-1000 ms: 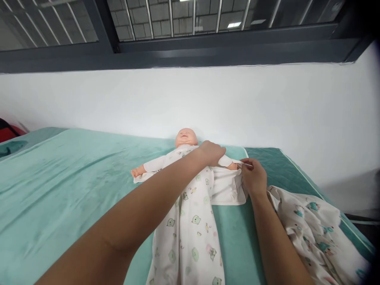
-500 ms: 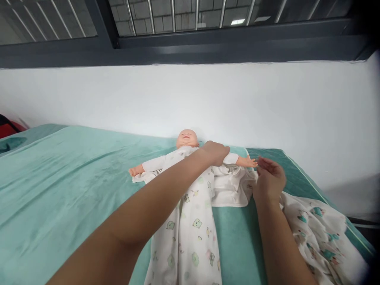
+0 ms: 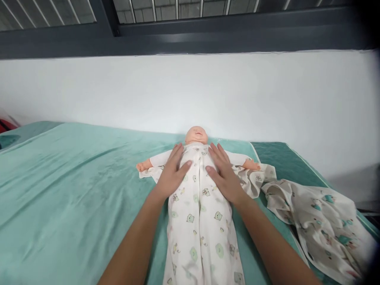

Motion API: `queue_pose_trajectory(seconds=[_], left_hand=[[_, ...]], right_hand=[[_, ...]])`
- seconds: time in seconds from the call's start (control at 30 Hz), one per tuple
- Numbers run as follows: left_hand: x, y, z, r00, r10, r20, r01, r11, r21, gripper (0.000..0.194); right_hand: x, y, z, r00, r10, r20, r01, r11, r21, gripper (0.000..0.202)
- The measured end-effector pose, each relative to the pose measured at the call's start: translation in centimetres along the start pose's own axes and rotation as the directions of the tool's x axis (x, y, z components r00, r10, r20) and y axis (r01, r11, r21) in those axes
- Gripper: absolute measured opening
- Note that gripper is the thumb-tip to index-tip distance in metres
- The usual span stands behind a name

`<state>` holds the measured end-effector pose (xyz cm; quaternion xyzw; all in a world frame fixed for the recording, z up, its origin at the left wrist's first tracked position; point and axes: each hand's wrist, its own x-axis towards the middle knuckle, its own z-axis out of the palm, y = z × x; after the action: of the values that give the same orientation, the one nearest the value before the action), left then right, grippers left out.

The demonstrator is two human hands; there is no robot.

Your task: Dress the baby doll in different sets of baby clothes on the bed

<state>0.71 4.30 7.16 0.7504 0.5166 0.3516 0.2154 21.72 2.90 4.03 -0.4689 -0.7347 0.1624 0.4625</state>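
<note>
Nearest first: lower legs of a white printed garment (image 3: 200,225) run off toward the person, over pale teal bedding (image 3: 89,198). To the person's right, a crumpled printed cloth (image 3: 323,221) lies beside the right forearm, close to the garment's spread sleeve; can't tell if they touch.

Further up, left hand (image 3: 172,174) and right hand (image 3: 227,178) rest on the garment's upper part, one each side of its centre line. Both open, palms down, gripping nothing; they partly cover the chest.

Doll (image 3: 196,135) lies face up on the bed, body under the garment front, long axis pointing straight away from the person, head by the wall (image 3: 178,91). White-sleeved arms stretch sideways, bare hands out, garment cloth beneath them.

Beyond: dark window frame (image 3: 208,35), metal bars (image 3: 177,10). Something red (image 3: 7,124), far left.
</note>
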Motion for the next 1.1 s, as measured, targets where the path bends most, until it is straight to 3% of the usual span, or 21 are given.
queue_pose_trajectory(seconds=[0.13, 0.27, 0.33, 0.47, 0.53, 0.6, 0.7, 0.83, 0.97, 1.1], left_hand=[[-0.1, -1.7, 1.4, 0.995, 0.092, 0.044, -0.089, 0.993, -0.079, 0.056], [0.2, -1.5, 2.1, 0.960, 0.267, -0.085, -0.271, 0.961, -0.046, 0.044], [-0.2, -1.5, 2.1, 0.906, 0.379, -0.187, -0.385, 0.923, 0.009, 0.037], [-1.0, -1.7, 2.3, 0.732, 0.557, -0.392, -0.550, 0.823, 0.143, 0.026], [-1.1, -1.7, 2.3, 0.687, 0.590, -0.424, -0.569, 0.800, 0.189, 0.022], [-1.0, -1.4, 2.3, 0.714, 0.581, -0.392, -0.549, 0.811, 0.202, 0.022], [-0.7, -1.0, 2.1, 0.793, 0.539, -0.283, -0.504, 0.842, 0.191, 0.023], [-0.3, -0.6, 2.0, 0.868, 0.463, -0.181, -0.432, 0.882, 0.186, 0.035], [-0.2, -0.7, 2.0, 0.900, 0.418, -0.123, -0.403, 0.906, 0.132, 0.032], [-0.2, -0.6, 1.9, 0.893, 0.436, -0.109, -0.425, 0.898, 0.116, 0.023]], right_hand=[[-0.2, 0.2, 0.4, 0.995, 0.031, 0.094, -0.021, 0.994, -0.110, 0.065], [-0.3, 0.0, 0.5, 0.998, -0.009, 0.058, 0.018, 0.989, -0.149, 0.053], [-0.5, -0.3, 0.4, 0.997, -0.081, 0.012, 0.081, 0.982, -0.172, 0.045], [-1.1, -0.6, 0.0, 0.955, -0.282, -0.088, 0.259, 0.942, -0.212, 0.033], [-1.1, -0.5, -0.2, 0.942, -0.326, -0.079, 0.303, 0.928, -0.217, 0.030], [-0.9, -0.3, -0.3, 0.954, -0.297, -0.032, 0.284, 0.934, -0.216, 0.035], [-0.5, -0.1, -0.4, 0.979, -0.191, 0.069, 0.202, 0.951, -0.233, 0.056], [-0.2, -0.1, -0.6, 0.984, -0.102, 0.143, 0.137, 0.957, -0.256, 0.055], [-0.2, 0.0, -0.7, 0.988, -0.090, 0.125, 0.116, 0.969, -0.219, 0.052], [-0.1, 0.1, -0.7, 0.987, -0.114, 0.114, 0.136, 0.968, -0.211, 0.045]])
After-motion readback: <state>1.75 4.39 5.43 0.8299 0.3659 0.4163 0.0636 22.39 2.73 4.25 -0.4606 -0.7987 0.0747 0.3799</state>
